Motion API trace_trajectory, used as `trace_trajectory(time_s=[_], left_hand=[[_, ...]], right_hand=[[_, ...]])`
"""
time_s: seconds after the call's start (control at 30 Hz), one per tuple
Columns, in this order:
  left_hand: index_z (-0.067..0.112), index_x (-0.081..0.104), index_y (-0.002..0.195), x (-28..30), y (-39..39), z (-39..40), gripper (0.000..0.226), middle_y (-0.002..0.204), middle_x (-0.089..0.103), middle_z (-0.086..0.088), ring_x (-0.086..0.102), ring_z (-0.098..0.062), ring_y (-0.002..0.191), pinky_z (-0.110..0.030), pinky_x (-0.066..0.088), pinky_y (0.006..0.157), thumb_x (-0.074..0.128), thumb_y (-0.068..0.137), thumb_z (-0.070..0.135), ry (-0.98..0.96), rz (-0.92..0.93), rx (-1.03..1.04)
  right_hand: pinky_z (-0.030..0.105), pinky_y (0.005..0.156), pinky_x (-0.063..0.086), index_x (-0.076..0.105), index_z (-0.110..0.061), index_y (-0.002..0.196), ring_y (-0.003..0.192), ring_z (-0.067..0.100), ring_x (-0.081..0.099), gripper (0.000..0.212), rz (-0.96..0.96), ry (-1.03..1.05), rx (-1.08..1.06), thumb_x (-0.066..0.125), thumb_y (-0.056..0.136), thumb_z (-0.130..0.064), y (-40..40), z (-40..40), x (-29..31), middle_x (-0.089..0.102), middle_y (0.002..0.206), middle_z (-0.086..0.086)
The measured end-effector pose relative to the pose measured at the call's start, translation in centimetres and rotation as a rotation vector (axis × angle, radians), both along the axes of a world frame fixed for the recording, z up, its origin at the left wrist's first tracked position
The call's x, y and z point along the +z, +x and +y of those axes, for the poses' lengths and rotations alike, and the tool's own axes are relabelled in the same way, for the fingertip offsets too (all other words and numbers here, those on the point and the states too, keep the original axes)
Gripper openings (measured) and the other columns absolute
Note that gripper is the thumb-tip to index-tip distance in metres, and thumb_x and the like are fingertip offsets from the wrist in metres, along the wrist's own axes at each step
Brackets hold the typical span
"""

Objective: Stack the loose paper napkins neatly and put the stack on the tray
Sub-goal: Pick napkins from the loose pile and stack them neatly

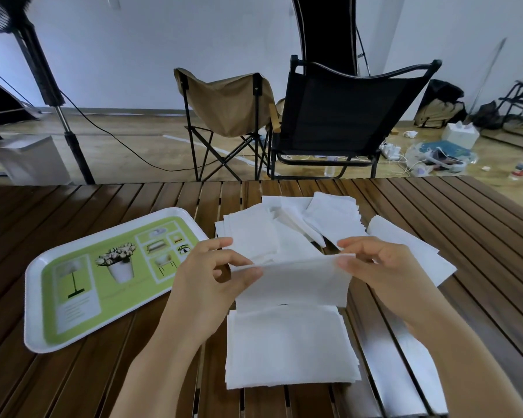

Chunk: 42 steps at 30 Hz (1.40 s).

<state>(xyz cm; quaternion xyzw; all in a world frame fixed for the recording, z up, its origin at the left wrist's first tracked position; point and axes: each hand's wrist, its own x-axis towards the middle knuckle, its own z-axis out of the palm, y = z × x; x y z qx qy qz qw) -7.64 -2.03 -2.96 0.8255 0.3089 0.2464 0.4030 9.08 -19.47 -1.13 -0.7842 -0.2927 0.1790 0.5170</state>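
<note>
One white paper napkin hangs in the air above the table, stretched between both hands. My left hand pinches its left top corner and my right hand pinches its right top corner. Right below it, near the table's front, lies a squared stack of napkins. Behind the hands several loose napkins lie spread and overlapping. The white tray with a green printed picture sits to the left with nothing on it.
The wooden slatted table fills the foreground. Beyond its far edge stand a tan folding chair and a black folding chair. A light stand and a white bin are at the far left.
</note>
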Motion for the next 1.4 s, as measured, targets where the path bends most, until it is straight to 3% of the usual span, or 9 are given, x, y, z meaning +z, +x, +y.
trace_trajectory(time_s=[0.1, 0.2, 0.43, 0.57, 0.8, 0.93, 1.03, 1.23, 1.4], left_hand=[[0.026, 0.072, 0.087, 0.4, -0.2, -0.2, 0.017, 0.082, 0.074, 0.006, 0.070, -0.012, 0.078, -0.020, 0.052, 0.064, 0.067, 0.081, 0.041, -0.106, -0.014, -0.008], [0.021, 0.070, 0.084, -0.1, -0.2, -0.4, 0.015, 0.074, 0.075, 0.004, 0.069, -0.009, 0.068, -0.010, 0.048, 0.051, 0.065, 0.086, 0.035, -0.164, 0.073, -0.013], [0.019, 0.067, 0.094, -3.2, 0.2, 0.0, 0.012, 0.087, 0.071, 0.001, 0.068, -0.008, 0.075, -0.029, 0.060, 0.075, 0.064, 0.089, 0.029, -0.183, 0.529, -0.045], [0.018, 0.064, 0.092, -3.7, 0.8, -0.1, 0.011, 0.086, 0.070, 0.000, 0.070, -0.015, 0.081, -0.032, 0.059, 0.078, 0.062, 0.090, 0.028, -0.178, 0.625, -0.037], [0.019, 0.061, 0.090, -3.6, 1.1, -0.2, 0.010, 0.082, 0.065, 0.001, 0.069, -0.016, 0.088, -0.029, 0.057, 0.082, 0.061, 0.091, 0.029, -0.190, 0.681, -0.038], [0.023, 0.055, 0.091, -3.1, 1.1, -0.3, 0.013, 0.097, 0.066, 0.001, 0.065, -0.013, 0.092, -0.024, 0.050, 0.076, 0.058, 0.092, 0.035, -0.176, 0.673, -0.020], [0.025, 0.053, 0.096, -2.8, 1.0, -0.5, 0.015, 0.101, 0.060, 0.005, 0.059, -0.011, 0.092, -0.022, 0.043, 0.075, 0.056, 0.092, 0.039, -0.141, 0.634, 0.011], [0.025, 0.054, 0.095, -2.8, 0.7, -0.4, 0.012, 0.089, 0.052, 0.011, 0.052, -0.007, 0.086, -0.022, 0.040, 0.074, 0.057, 0.092, 0.036, -0.122, 0.551, 0.037], [0.023, 0.058, 0.097, -3.0, 0.8, -0.1, 0.013, 0.087, 0.052, 0.013, 0.052, -0.006, 0.085, -0.020, 0.038, 0.071, 0.058, 0.092, 0.035, -0.113, 0.490, 0.061]], right_hand=[[0.036, 0.073, 0.042, 0.071, -0.015, 0.074, 0.072, 0.027, 0.055, 0.015, 0.065, 0.011, 0.047, 0.063, 0.087, -0.014, 0.1, -0.1, -0.2, 0.067, 0.084, 0.022], [0.037, 0.071, 0.046, 0.070, -0.010, 0.074, 0.071, 0.024, 0.057, 0.014, 0.150, -0.109, 0.059, 0.066, 0.086, -0.016, 0.3, -0.2, -1.0, 0.065, 0.086, 0.027], [0.028, 0.058, 0.054, 0.066, -0.005, 0.077, 0.061, 0.021, 0.064, 0.011, 0.179, -0.490, 0.107, 0.063, 0.087, -0.009, 0.2, 0.5, -4.7, 0.069, 0.072, 0.011], [0.022, 0.052, 0.048, 0.061, -0.009, 0.075, 0.056, 0.018, 0.058, 0.012, 0.093, -0.599, 0.104, 0.060, 0.087, -0.010, 0.4, 1.2, -5.9, 0.063, 0.070, 0.010], [0.018, 0.056, 0.043, 0.056, -0.014, 0.078, 0.062, 0.010, 0.054, 0.014, -0.023, -0.592, 0.063, 0.068, 0.083, -0.020, 0.3, 1.6, -6.5, 0.058, 0.076, -0.001], [0.024, 0.083, 0.046, 0.059, -0.026, 0.104, 0.099, 0.010, 0.054, 0.022, -0.353, -0.553, 0.140, 0.061, 0.088, -0.040, 0.4, 2.1, -7.1, 0.048, 0.112, -0.014], [0.033, 0.096, 0.043, 0.063, -0.024, 0.103, 0.110, 0.012, 0.054, 0.021, -0.344, -0.576, 0.199, 0.055, 0.092, -0.040, 0.3, 2.7, -8.1, 0.050, 0.114, -0.017], [0.022, 0.085, 0.042, 0.061, -0.017, 0.116, 0.111, 0.015, 0.056, 0.023, -0.226, -0.516, 0.112, 0.048, 0.097, -0.020, 0.8, 2.6, -8.8, 0.055, 0.121, -0.009], [0.005, 0.056, 0.033, 0.054, -0.028, 0.072, 0.064, -0.004, 0.044, 0.030, -0.314, -0.475, 0.056, 0.046, 0.097, -0.012, 1.1, 2.6, -8.1, 0.050, 0.075, -0.015]])
